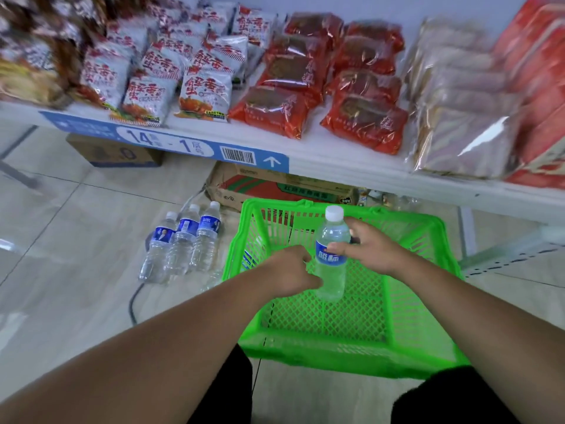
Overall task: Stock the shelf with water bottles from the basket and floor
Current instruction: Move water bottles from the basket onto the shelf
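Note:
My right hand [371, 249] grips a clear water bottle [331, 270] with a white cap and blue label, held upright above the green plastic basket [351, 347]. My left hand [290, 272] is beside the bottle's lower half with curled fingers; whether it touches the bottle is hard to tell. Three more water bottles [180, 243] with blue labels lie side by side on the tiled floor, left of the basket. The white shelf [336, 160] runs across above the basket, filled with snack packets.
Cardboard boxes [275, 188] sit under the shelf, one behind the basket, another [116, 153] further left. A grey cable [134, 301] runs over the floor near the bottles. The shelf's metal leg [466, 231] stands right of the basket.

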`<state>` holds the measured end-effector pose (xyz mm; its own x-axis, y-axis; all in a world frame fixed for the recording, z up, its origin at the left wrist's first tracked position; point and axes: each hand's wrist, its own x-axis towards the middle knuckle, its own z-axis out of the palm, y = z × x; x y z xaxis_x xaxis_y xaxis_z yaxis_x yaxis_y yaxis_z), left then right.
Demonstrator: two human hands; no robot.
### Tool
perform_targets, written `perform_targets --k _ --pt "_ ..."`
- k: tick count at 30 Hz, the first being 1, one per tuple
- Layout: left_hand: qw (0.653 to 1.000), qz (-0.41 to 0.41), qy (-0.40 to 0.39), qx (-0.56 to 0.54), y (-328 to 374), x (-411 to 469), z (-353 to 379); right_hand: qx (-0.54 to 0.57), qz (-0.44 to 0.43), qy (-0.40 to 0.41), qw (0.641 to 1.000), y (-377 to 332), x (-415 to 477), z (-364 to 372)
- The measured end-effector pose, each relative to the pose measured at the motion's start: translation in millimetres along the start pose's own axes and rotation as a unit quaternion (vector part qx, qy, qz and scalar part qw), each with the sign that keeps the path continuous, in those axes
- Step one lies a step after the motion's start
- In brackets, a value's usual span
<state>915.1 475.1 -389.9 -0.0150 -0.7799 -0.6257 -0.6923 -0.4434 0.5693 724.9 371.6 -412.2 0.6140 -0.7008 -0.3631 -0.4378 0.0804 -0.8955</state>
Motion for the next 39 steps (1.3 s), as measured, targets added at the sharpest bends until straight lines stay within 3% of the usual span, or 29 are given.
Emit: perform_targets --k 5,12,23,30,39 --pt "0.997 0.027 -0.042 -0.062 0.8 -3.4 -0.1 0.088 0.005 -0.018 0.996 -52.4 -29.9 -24.4" --pt "0.992 0.084 0.016 -0.088 39.7 -42.9 -23.3 0.151 0.028 0.014 0.988 -120.5 -62.9 -39.3" --pt "0.99 0.11 0.009 -0.082 193.3 -231.4 -158.8 0.168 0.068 0.067 0.981 -364.9 -187.8 -81.3" --pt "0.99 0.123 0.015 -0.061 279.7 -363.7 -243.6 0.156 0.045 0.093 0.982 -529.6 -270.6 -99.1" --pt "0.97 0.238 0.037 0.021 355.1 -440.5 -322.3 0.157 -0.03 0.184 0.97 -643.4 -345.1 -115.9"
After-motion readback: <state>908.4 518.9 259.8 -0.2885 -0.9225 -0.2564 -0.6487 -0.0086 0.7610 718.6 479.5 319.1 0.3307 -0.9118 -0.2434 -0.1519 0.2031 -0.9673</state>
